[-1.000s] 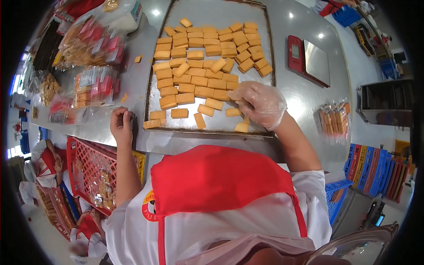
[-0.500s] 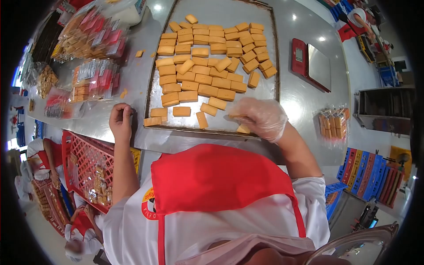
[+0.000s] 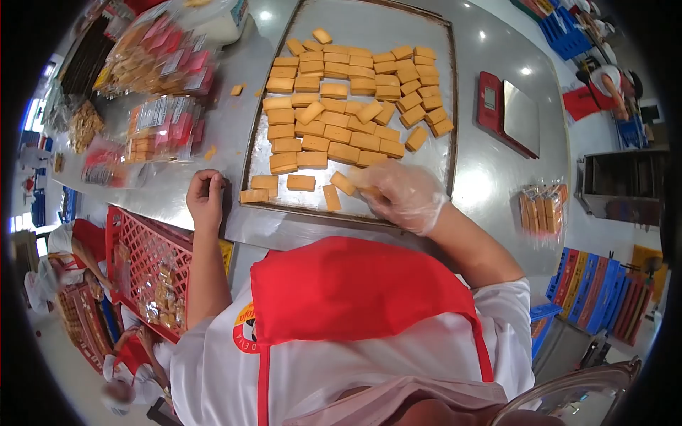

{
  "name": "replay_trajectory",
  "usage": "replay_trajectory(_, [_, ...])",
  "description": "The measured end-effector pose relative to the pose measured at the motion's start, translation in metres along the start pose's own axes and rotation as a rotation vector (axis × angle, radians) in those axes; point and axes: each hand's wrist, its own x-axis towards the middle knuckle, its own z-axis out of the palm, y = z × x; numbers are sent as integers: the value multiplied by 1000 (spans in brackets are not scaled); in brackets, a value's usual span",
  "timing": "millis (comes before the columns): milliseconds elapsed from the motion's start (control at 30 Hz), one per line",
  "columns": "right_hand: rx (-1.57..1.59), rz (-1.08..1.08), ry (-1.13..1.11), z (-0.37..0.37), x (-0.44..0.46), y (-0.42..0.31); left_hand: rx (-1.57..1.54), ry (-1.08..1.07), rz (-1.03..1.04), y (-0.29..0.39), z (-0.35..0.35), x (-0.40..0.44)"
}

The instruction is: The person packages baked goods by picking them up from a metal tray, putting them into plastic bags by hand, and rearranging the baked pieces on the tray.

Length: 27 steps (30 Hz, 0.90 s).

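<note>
Many yellow rectangular biscuits [image 3: 329, 130] lie in uneven rows on a metal baking tray [image 3: 455, 85]. My right hand [image 3: 406, 197], in a clear plastic glove, is over the tray's near edge, with its fingers pinched on a biscuit that they partly hide. Beside its fingertips lies a slanted loose biscuit [image 3: 342, 183]. A few more biscuits lie apart along the near side. My bare left hand [image 3: 206, 197] is by the tray's near left corner, fingers curled in and thumb against them. Nothing shows in it.
Packed biscuit bags [image 3: 162, 128] are piled on the left of the steel table. A red scale [image 3: 497, 110] and a clear pack of biscuits [image 3: 543, 209] are on the right. A red crate [image 3: 145, 273] stands at lower left. Other people work beyond the table.
My right hand has moved left along the tray's near edge, to the slanted biscuit. My left hand keeps its curled pose by the corner. The whole view has shifted slightly.
</note>
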Motion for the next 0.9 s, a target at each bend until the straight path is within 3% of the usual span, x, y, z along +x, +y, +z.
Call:
replay_trajectory(100, [197,109,28,-14,-5,-4,34,5,7,3,2,0])
replay_trajectory(200, [232,-4,228,-3,-5,4,32,0,-5,5,5,1])
replay_trajectory(300, [42,91,-21,-3,6,-2,24,0,-6,1,4,0])
replay_trajectory(400, [-26,-23,100,1,-7,3,30,16,3,3,3,-2])
replay_trajectory(500, [-9,-53,-3,-3,-15,11,53,15,10,6,5,-1])
replay_trajectory(600, [-4,53,-47,-3,-18,7,71,-4,20,8,5,1])
replay_trajectory(700, [14,85,63,-12,-10,-8,60,11,15,3,4,0])
replay_trajectory(800, [224,58,192,-2,10,-18,96,11,19,13,6,0])
replay_trajectory(833, [137,-2,199,8,14,-16,86,-2,19,13,4,0])
replay_trajectory(900, [152,74,65,8,20,-23,61,-15,16,9,3,0])
